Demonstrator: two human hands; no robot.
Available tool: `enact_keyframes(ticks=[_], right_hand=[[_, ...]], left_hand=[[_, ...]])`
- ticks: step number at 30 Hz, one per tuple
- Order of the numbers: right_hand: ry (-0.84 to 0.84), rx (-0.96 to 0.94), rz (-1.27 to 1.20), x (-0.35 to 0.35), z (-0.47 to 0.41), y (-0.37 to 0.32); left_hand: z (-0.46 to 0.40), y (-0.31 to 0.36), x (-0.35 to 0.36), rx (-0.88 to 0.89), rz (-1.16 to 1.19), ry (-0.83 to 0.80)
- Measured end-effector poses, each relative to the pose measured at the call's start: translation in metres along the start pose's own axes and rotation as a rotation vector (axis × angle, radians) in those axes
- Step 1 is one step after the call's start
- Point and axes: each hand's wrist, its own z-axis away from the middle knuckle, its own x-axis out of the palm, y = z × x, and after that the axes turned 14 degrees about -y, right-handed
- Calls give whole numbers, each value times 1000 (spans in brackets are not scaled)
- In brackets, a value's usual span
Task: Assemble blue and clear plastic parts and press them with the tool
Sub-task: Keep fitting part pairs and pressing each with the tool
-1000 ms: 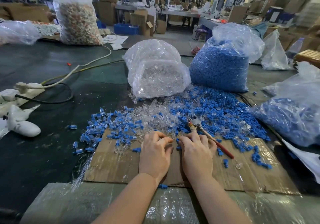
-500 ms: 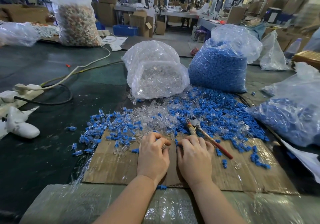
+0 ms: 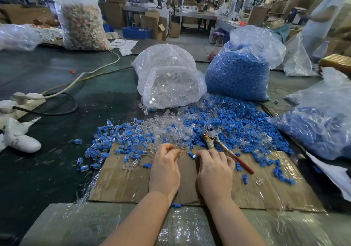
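Note:
My left hand rests on the cardboard sheet, its fingers curled at the near edge of the loose clear parts; it seems to pinch a clear part, mostly hidden by the fingers. My right hand lies beside it, and its fingertips pinch a small blue part in the gap between the hands. Loose blue parts are heaped beyond. The red-handled pliers lie just past my right hand, jaws pointing away. Assembled blue-and-clear pieces are scattered to the left.
A bag of clear parts and a bag of blue parts stand behind the piles. Another bag of blue parts lies at right. A power strip with cables lies at left. A person stands far right.
My hands have drawn a little apart, and the blue part now shows between them. The pliers have not moved. A person has come into view at the far right.

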Motion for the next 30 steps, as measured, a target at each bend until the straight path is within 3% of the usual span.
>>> enact_keyframes(ticks=[9, 12, 16, 30], right_hand=[[-20, -87, -183, -11, -1, -5], [-112, -198, -172, -11, -3, -10], [-239, -151, -121, -4, -10, -7], [-152, -117, -291, -2, -5, -7]], left_hand=[[2, 2, -5, -21, 122, 42], [2, 3, -5, -20, 127, 48], [2, 3, -5, -29, 141, 56], [0, 1, -3, -28, 134, 43]])
